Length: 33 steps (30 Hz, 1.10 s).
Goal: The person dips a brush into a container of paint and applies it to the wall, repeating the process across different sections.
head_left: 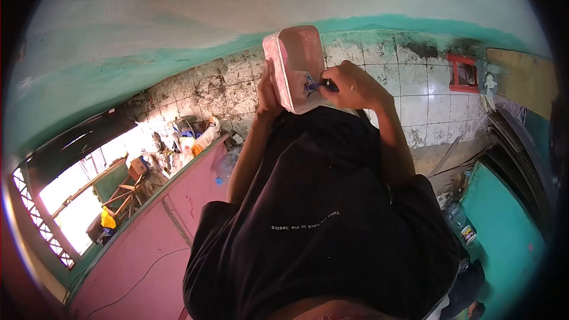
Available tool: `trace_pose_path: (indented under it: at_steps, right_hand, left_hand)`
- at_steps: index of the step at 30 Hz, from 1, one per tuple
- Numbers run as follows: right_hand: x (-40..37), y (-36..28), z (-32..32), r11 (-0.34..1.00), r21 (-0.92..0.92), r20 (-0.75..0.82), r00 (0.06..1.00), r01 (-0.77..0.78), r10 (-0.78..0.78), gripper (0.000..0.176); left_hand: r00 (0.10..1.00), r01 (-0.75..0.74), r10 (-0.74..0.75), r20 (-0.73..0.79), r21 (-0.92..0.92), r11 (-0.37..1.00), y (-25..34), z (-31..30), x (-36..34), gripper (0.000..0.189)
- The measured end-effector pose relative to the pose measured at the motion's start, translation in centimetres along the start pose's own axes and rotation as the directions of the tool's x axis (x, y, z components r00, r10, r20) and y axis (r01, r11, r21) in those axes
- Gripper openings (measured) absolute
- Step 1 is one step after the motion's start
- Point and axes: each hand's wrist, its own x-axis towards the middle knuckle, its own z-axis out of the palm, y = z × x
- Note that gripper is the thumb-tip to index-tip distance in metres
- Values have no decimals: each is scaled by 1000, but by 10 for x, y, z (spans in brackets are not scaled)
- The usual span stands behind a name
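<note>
My left hand (268, 92) is wrapped around the side of a paint-smeared, pinkish rectangular plastic tub (277, 77), which is tilted so that its inside faces me. In my right hand (355, 85), at the tub's near right rim, the fingers are closed on the dark blue handle of a paintbrush (311, 85). Its blue-and-white marked head lies against the inner wall of the tub. Pinkish paint coats the tub's inside.
Ahead stands a wall with stained white tiles (413, 77) below green and whitish paint. A red frame (463, 73) is set at the right. Pink boarding (160, 237) runs along the left; a plastic bottle (467, 232) lies by a teal board (504, 225) at the right.
</note>
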Motion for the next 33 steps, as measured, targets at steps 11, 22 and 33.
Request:
trace_pose_path:
  at_steps: [11,22,33]
  right_hand:
    - [28,99,23,806,569,-209,918,-166,336,30]
    - [144,83,27,943,327,-807,537,60,246,28]
    - [180,240,125,969,-133,-837,548,-209,3,22]
  left_hand:
    - [989,-53,24,-143,-199,979,2,-58,-6,71]
    - [956,-197,139,-259,-218,956,38,-103,-31,68]
    - [973,-198,176,-147,-153,968,102,-133,-13,63]
